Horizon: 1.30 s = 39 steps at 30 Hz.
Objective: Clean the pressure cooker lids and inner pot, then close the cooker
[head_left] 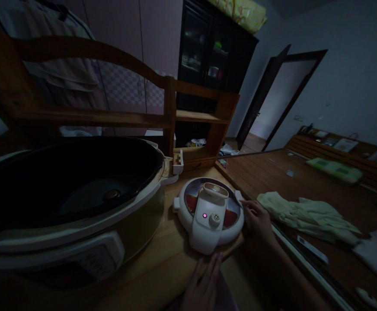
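Observation:
A round pressure cooker lid (201, 233) lies on the wooden bedside surface, white-rimmed with a dark and red top, a raised handle, a valve knob and a small pink-ringed spot. My right hand (257, 218) is at its right edge, fingers curled at a small white tab there; the exact grip is hard to make out in the dim light. Below the lid's front end, my left hand (203, 285) lies with fingers stretched out, holding nothing. The open electric pressure cooker (143, 220) stands to the left, its dark pot (87, 194) uncovered and its control panel facing me.
Behind the cooker rises a wooden headboard (117, 119) with a shelf (204, 116). To the right, a bed surface (250, 172) bears a pale cloth (308, 211), a white remote (312, 249) and a green pillow (334, 169). A door (263, 97) stands ajar farther back.

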Each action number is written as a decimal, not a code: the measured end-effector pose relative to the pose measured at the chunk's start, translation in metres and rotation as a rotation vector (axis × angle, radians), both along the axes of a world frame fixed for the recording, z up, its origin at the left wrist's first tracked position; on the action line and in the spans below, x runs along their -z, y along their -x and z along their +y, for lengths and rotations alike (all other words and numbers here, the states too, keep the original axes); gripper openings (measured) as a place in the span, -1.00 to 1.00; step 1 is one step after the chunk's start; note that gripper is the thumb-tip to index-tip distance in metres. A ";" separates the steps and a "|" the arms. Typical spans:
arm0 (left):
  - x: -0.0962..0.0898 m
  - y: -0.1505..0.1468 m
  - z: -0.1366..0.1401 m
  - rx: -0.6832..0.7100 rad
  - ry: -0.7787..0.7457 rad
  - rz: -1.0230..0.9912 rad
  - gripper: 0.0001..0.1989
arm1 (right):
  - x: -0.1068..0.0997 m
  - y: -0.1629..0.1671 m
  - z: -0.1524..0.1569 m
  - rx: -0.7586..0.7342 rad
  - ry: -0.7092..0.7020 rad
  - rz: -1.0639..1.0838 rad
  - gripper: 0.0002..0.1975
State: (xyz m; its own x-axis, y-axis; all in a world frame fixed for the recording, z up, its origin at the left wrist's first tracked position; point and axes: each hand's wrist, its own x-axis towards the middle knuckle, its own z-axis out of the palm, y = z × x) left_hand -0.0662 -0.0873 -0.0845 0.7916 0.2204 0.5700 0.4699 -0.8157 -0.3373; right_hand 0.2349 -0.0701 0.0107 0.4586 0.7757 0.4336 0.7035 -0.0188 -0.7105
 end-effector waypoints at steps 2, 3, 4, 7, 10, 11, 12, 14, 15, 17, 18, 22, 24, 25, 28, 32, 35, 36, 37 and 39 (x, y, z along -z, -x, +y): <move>0.002 -0.001 0.000 -0.010 -0.008 0.003 -0.56 | -0.007 -0.004 0.010 -0.049 0.020 -0.019 -0.67; 0.003 -0.001 0.000 -0.012 -0.009 0.003 -0.55 | -0.011 -0.004 0.012 -0.072 0.030 -0.032 -0.68; 0.003 -0.001 0.001 -0.011 -0.005 -0.001 -0.55 | -0.013 -0.002 0.013 -0.091 0.037 -0.044 -0.69; 0.005 -0.003 0.002 0.011 0.015 -0.047 -0.55 | -0.019 0.007 0.010 -0.123 0.048 -0.117 -0.73; 0.004 -0.004 0.002 0.012 0.026 -0.089 -0.57 | -0.021 0.014 0.007 -0.117 0.071 -0.231 -0.74; 0.003 -0.004 0.002 0.012 0.026 -0.094 -0.58 | -0.021 0.014 0.008 -0.104 0.082 -0.258 -0.75; 0.002 -0.004 0.002 0.011 0.025 -0.096 -0.59 | -0.022 0.013 0.011 -0.085 0.092 -0.271 -0.76; 0.000 -0.004 0.001 0.010 0.014 -0.096 -0.61 | -0.023 0.008 0.019 -0.042 0.102 -0.277 -0.77; 0.000 -0.004 0.002 0.007 0.007 -0.092 -0.61 | -0.024 0.005 0.024 -0.026 0.105 -0.274 -0.77; -0.002 -0.003 0.002 -0.002 -0.008 -0.076 -0.59 | -0.025 -0.003 0.034 -0.006 0.113 -0.267 -0.76; -0.002 -0.003 0.002 -0.002 -0.014 -0.069 -0.59 | -0.025 -0.006 0.038 0.003 0.119 -0.266 -0.75; -0.002 -0.002 0.002 0.009 -0.007 -0.066 -0.59 | -0.025 -0.014 0.048 0.031 0.137 -0.268 -0.73; -0.002 -0.002 0.002 -0.004 -0.007 -0.056 -0.58 | -0.024 -0.015 0.048 0.034 0.139 -0.267 -0.74; -0.002 -0.002 0.002 -0.010 -0.009 -0.049 -0.57 | -0.024 -0.015 0.048 0.031 0.139 -0.266 -0.74; -0.002 -0.003 0.001 -0.003 -0.001 -0.062 -0.59 | -0.025 -0.012 0.043 0.017 0.131 -0.261 -0.75; 0.000 -0.004 0.002 0.016 0.004 -0.093 -0.60 | -0.025 -0.002 0.033 -0.007 0.108 -0.257 -0.75; 0.001 -0.004 0.002 -0.007 -0.010 -0.091 -0.57 | -0.024 0.010 0.025 -0.029 0.093 -0.259 -0.75; 0.001 -0.004 0.002 -0.012 -0.011 -0.086 -0.57 | -0.024 0.014 0.022 -0.039 0.091 -0.262 -0.77; 0.001 -0.003 0.002 -0.011 -0.008 -0.077 -0.56 | -0.024 0.018 0.020 -0.050 0.091 -0.264 -0.78; 0.001 -0.003 0.001 -0.002 0.000 -0.051 -0.54 | -0.024 0.024 0.017 -0.078 0.093 -0.275 -0.81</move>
